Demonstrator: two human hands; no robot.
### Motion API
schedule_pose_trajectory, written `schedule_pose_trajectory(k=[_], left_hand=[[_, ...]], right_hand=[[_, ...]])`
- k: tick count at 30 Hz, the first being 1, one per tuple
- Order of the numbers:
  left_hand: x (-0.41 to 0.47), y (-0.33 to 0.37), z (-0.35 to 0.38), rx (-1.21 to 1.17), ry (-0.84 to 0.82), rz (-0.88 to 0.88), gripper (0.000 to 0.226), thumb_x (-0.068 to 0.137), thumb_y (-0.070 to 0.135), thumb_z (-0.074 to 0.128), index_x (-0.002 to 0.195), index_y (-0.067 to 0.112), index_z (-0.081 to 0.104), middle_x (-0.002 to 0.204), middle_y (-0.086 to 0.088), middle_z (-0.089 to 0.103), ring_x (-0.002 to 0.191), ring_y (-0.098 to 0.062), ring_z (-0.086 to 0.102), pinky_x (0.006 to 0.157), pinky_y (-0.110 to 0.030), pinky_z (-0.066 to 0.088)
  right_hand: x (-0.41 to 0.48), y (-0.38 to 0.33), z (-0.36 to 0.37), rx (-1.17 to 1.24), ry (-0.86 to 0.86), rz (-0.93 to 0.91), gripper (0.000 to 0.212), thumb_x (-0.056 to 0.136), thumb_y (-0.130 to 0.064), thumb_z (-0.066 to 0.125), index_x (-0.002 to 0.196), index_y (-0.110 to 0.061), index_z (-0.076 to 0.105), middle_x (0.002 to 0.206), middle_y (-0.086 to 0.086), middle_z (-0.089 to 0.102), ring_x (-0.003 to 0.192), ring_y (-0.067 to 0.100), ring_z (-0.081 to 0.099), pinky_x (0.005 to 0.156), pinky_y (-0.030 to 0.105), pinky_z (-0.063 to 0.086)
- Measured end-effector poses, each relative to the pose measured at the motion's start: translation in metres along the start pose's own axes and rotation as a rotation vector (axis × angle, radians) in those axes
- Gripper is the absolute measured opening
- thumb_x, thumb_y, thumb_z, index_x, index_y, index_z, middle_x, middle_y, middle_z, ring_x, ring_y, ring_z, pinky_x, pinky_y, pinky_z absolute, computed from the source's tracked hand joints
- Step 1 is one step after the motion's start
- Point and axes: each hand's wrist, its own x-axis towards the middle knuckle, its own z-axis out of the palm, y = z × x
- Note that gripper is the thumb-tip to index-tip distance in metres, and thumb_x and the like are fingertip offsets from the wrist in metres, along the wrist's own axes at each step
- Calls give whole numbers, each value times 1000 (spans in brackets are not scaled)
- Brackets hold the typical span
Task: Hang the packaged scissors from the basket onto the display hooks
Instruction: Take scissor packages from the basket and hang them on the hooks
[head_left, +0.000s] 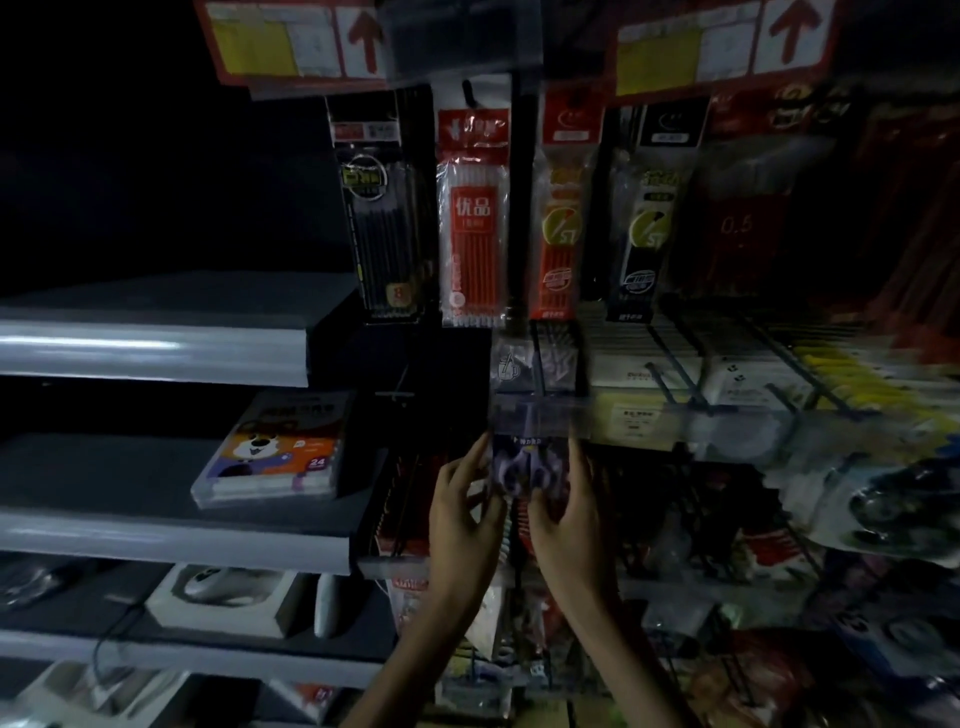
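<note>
A packaged pair of purple-handled scissors (527, 470) is held upright in front of the display, just below a clear price-label strip (540, 415). My left hand (465, 512) grips the pack's left edge with curled fingers. My right hand (563, 512) grips its right edge and lower part. The top of the pack sits at the strip, where a hook's end is hidden by blur. The basket is not in view.
Pen refill packs (471, 218) hang on hooks above. Grey shelves (156, 353) jut out on the left, one bearing a boxed marker set (275, 452). Black wire hooks (691, 374) with hanging goods fill the right side. More packs hang below my hands.
</note>
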Motion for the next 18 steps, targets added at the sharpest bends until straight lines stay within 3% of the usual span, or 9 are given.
schedule_pose_trajectory(k=[5,7,9,12,16,18], left_hand=[[-9,2,-9,42,-14,1,55,103,16,66,147,45,47,136,10,54,121,0,61,98,-17,52],[-15,-2,-16,84,-29,3,54,103,21,66,147,46,48,135,7,55,124,-5,60,99,-25,55],[-24,-5,-26,92,-37,-34,51,102,28,65,149,38,51,135,4,56,125,-11,61,100,-34,57],[-43,-6,-53,145,-2,-59,49,101,21,67,148,25,56,132,5,59,120,-11,64,101,-36,57],[-85,-9,-113,389,-21,-62,46,102,27,63,147,22,57,137,5,59,125,-12,61,99,-40,55],[-113,-11,-149,503,-12,-105,46,103,34,59,148,22,56,139,2,59,125,-18,61,97,-41,55]], right_hand=[[-17,7,-2,86,-23,47,74,98,-30,65,157,-44,23,156,-11,43,143,6,43,112,40,47],[-29,6,-6,77,-33,46,69,99,-35,63,157,-43,27,157,-14,42,143,4,42,112,37,46],[-44,3,-10,27,-16,25,64,99,-37,62,156,-37,33,158,-12,42,143,8,43,112,36,46],[-73,-6,-16,5,-19,-3,56,96,-33,66,149,-27,48,149,-7,51,134,13,52,106,34,49],[-112,-27,-8,87,-177,19,43,95,-33,69,136,-27,59,134,-7,61,124,12,58,99,37,52],[-129,-41,11,89,-292,-32,39,95,-33,70,132,-23,62,128,-7,62,119,11,59,95,31,52]])
